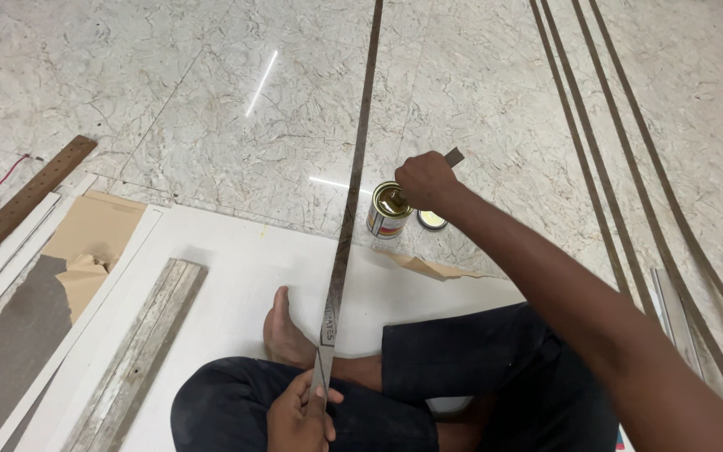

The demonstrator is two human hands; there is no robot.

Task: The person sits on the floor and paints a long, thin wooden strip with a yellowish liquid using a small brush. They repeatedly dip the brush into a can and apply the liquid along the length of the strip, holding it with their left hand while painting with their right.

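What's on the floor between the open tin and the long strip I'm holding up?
In the head view, only bare marble floor lies between the open tin and the long strip; the tin's lid sits on its far side.

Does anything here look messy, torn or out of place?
Yes. The brown paper on the left is torn and crumpled, baring a grey panel beneath. Another scrap lies curled by the white sheet. The can's lid sits on the floor beside the open can. No spill shows.
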